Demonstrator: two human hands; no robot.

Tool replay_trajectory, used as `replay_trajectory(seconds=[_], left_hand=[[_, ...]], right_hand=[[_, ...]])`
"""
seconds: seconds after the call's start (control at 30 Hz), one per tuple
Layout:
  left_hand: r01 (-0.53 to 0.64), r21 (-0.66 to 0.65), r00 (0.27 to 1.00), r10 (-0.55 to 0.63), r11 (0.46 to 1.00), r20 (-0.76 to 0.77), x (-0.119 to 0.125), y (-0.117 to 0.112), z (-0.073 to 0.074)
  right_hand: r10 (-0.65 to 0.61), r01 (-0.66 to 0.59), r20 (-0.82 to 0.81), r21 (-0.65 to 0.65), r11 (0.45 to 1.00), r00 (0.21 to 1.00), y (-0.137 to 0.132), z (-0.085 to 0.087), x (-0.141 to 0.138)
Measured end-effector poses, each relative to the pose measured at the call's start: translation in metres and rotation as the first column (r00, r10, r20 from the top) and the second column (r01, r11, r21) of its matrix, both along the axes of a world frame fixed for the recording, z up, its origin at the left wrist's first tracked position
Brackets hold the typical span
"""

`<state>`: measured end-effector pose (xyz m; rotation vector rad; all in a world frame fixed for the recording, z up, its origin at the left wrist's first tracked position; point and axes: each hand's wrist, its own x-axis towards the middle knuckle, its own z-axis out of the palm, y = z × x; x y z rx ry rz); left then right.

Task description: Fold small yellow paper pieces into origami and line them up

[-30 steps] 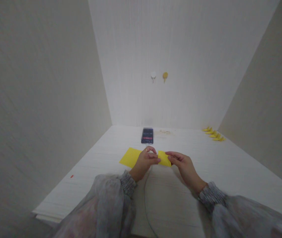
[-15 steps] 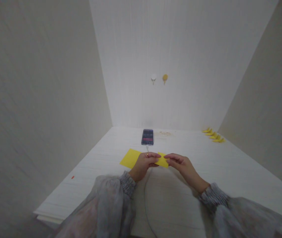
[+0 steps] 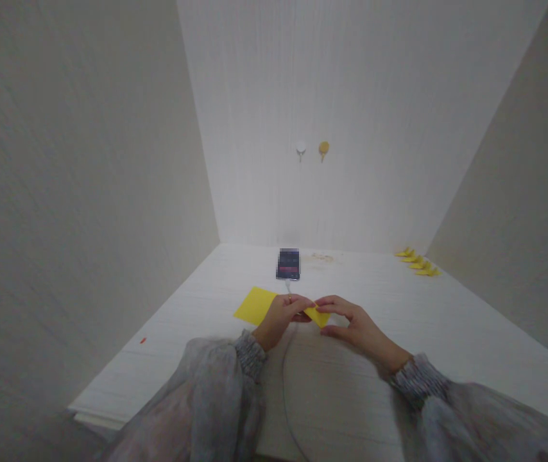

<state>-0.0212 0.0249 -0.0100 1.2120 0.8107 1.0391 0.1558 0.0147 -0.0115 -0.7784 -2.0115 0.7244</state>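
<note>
At the far left a small red speck [image 3: 142, 340] lies on the white table [image 3: 447, 333], near its left edge and well apart from everything else. The person's loose grey left sleeve [image 3: 216, 391] comes in from the bottom, ending in a ribbed cuff.

Next along, a flat yellow sheet [image 3: 253, 305] lies on the table, its right corner hidden behind the left hand [image 3: 284, 314]. That hand is closed, its fingers and thumb pinched on the left end of a folded yellow paper [image 3: 316, 316]; there is a ring on one finger. The folded yellow paper sits between the two hands, just above the tabletop at the middle of the table, tilted so its right end dips. Whether it touches the surface I cannot tell.

Behind the hands, toward the back wall, a dark phone [image 3: 288, 264] lies flat, its screen blurred. A thin pale cable [image 3: 284, 378] runs from it toward the person, passing under the hands.

Up on the back wall two small hooks hang side by side, a white hook [image 3: 301, 149] and a yellow hook [image 3: 323, 148].

The right hand [image 3: 353, 326] grips the right end of the folded yellow paper, fingers curled over the top and thumb underneath. Its grey right sleeve [image 3: 471, 417] trails off to the lower right.

In the far right corner of the table, a row of small folded yellow pieces [image 3: 418, 263] lies close to the right wall.
</note>
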Motion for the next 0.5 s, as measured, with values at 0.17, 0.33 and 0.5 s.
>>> replay_trajectory(seconds=[0.17, 0.33, 0.5], left_hand=[[-0.009, -0.003, 1.0, 0.009, 1.0, -0.025, 0.0008, -0.0013, 0.0026], [-0.013, 0.006, 0.999, 0.013, 1.0, -0.049, 0.0009, -0.0029, 0.0038], [0.001, 0.019, 0.998, 0.0, 1.0, -0.066, 0.0007, -0.0037, 0.0044]], right_hand=[[0.006, -0.006, -0.001, -0.065, 0.998, 1.0, 0.0005, 0.0, -0.0002], [0.035, -0.04, -0.036, -0.147, 0.988, 0.999, 0.0017, -0.002, 0.001], [0.062, -0.079, -0.085, -0.212, 0.974, 0.994, 0.0029, -0.0052, 0.0016]])
